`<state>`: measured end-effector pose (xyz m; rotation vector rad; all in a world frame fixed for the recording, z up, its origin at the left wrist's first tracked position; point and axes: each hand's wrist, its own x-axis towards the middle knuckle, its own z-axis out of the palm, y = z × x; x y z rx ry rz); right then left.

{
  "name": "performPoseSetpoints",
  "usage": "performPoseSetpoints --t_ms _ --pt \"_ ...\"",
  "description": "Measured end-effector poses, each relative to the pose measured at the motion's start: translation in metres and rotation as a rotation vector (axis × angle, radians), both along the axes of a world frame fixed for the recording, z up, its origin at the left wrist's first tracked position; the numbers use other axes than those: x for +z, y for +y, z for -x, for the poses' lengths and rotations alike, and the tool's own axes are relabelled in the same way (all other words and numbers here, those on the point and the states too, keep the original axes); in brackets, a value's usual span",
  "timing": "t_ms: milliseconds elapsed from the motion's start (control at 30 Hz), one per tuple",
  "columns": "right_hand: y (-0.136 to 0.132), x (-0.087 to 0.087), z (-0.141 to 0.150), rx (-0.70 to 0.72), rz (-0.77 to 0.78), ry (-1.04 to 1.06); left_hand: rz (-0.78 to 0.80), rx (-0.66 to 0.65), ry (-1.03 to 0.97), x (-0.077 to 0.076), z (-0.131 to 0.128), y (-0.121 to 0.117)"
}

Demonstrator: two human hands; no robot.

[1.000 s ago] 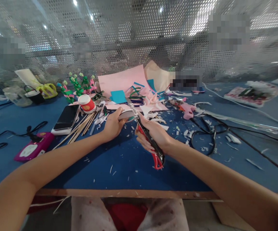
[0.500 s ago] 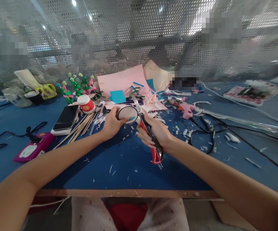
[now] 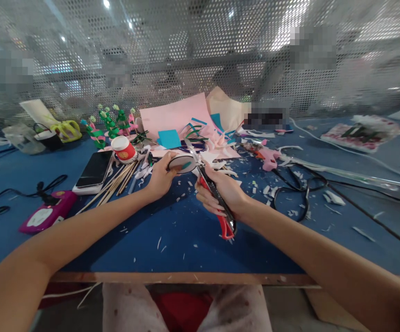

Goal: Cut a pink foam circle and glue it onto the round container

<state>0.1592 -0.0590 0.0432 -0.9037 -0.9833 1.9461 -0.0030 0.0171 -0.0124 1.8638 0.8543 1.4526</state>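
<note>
Pinched between the thumb and fingers of my left hand [image 3: 160, 179] is a round white piece with a dark rim [image 3: 179, 161]. A small teal patch shows on its face. My right hand [image 3: 228, 188] is wrapped around scissors with red and black handles [image 3: 224, 216]. Their metal blades point up and away, close against the right edge of the round piece. Whether the blades touch or cut it I cannot tell. Behind my hands lie pink paper [image 3: 175, 113], a teal paper piece [image 3: 169, 139] and cut strips.
On the left are a red and white paper cup [image 3: 124, 150], thin wooden sticks [image 3: 128, 178], a phone [image 3: 96, 169], a purple power strip [image 3: 49, 212] and green and pink paper flowers [image 3: 110, 122]. To the right, a pink glue gun [image 3: 268, 157] lies among black cords [image 3: 305, 203] and paper scraps.
The round piece has tilted in my left hand, so its face looks flatter. The scissors' blades have moved slightly to the left, and their handles slightly down.
</note>
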Motion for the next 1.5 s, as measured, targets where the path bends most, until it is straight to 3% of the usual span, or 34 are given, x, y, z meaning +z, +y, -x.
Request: performPoseSetpoints --t_ms 167,400,633,867,1067,1300,1500 --pt "0.0 -0.001 0.001 -0.003 0.008 0.021 0.057 -0.017 0.003 -0.001 -0.001 -0.001" --pt "0.0 -0.001 0.0 0.042 -0.022 0.041 0.021 -0.056 0.048 0.003 -0.003 -0.008" --pt "0.001 -0.003 0.001 0.074 -0.03 0.02 0.09 0.092 0.017 0.003 -0.005 -0.007" --pt "-0.001 -0.007 0.004 0.019 -0.031 -0.013 -0.216 0.13 0.34 0.01 0.0 -0.015" --pt "0.001 -0.004 0.005 -0.046 -0.049 0.016 -0.06 0.238 0.291 0.009 0.0 -0.011" --pt "0.0 -0.002 0.002 -0.046 -0.066 0.039 -0.003 0.21 0.189 0.0 0.001 -0.001" --pt "0.0 -0.003 0.001 -0.035 -0.071 0.035 0.037 0.171 0.113 0.002 -0.001 -0.002"
